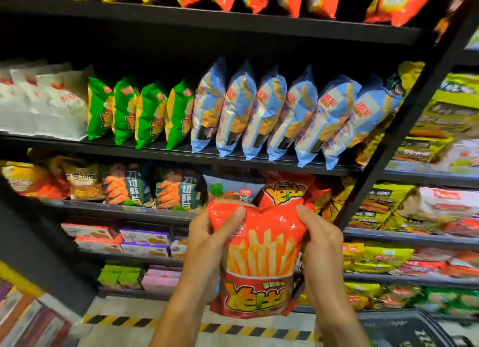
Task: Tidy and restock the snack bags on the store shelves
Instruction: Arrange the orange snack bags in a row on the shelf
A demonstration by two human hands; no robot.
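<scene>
Black metal shelves (pixel 181 152) carry rows of puffy, glossy snack bags. In front of them, a shiny red fries bag (pixel 259 256) is held upright. The left hand (pixel 207 240) and right hand (pixel 321 245) curl round its crinkled upper corners, thumbs pressing the front, forearms raised.

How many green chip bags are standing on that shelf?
4 shiny green chip bags stand side by side on the black middle shelf, between white packs and blue bags. More may hide behind.
</scene>
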